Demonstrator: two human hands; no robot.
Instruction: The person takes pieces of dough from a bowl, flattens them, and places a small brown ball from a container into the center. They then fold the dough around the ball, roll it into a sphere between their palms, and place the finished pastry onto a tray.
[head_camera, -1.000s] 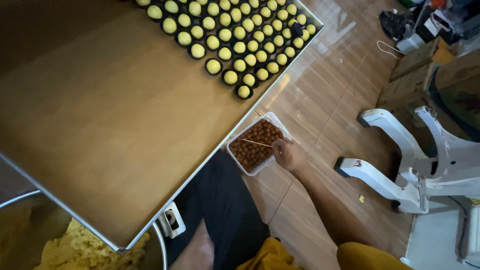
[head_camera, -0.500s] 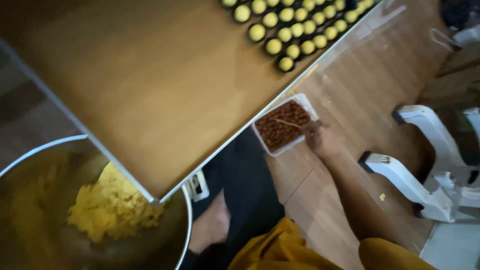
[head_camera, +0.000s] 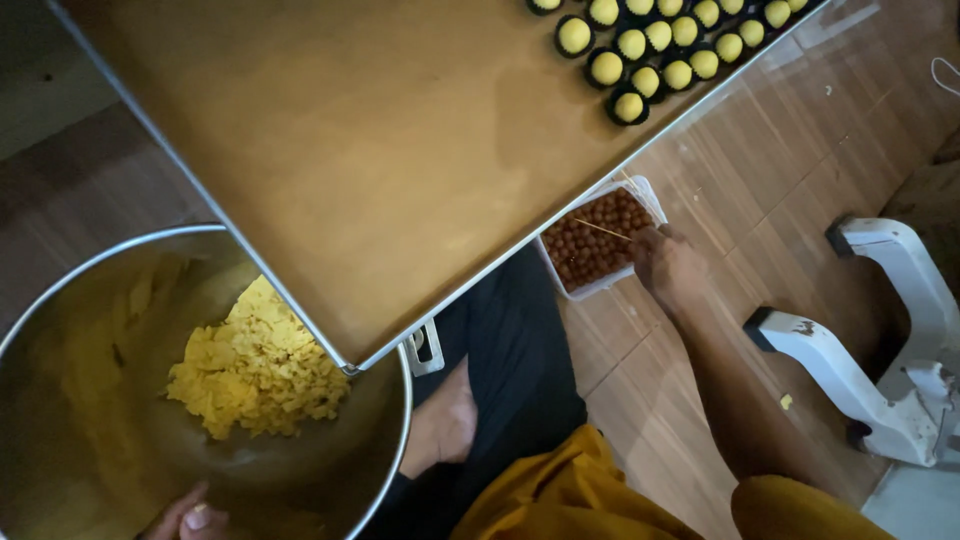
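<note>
— Where the view begins at the left, what do the fingers hold?
— Only the tips of the left hand show at the bottom edge. Its fingers curl onto the rim of a large steel mixing bowl, gripping it. Just above those fingertips, inside the bowl, lies a heap of crumbly yellow dough.

— And beyond the bowl?
— A wide baking tray lined with brown paper overhangs the bowl's far side. In its far right corner, well away from both hands, sit rows of small yellow dough balls in dark cups.

— What is the right hand doing?
— The right hand reaches down to the wooden floor, fingers pinched narrow around a thin stick. The stick points left from the fingertips into a small clear plastic tub of brown filling balls, which stands on the floor just beside the fingers, partly under the tray's edge.

— Anything right of that hand?
— A white stand, well apart from the fingers.
</note>
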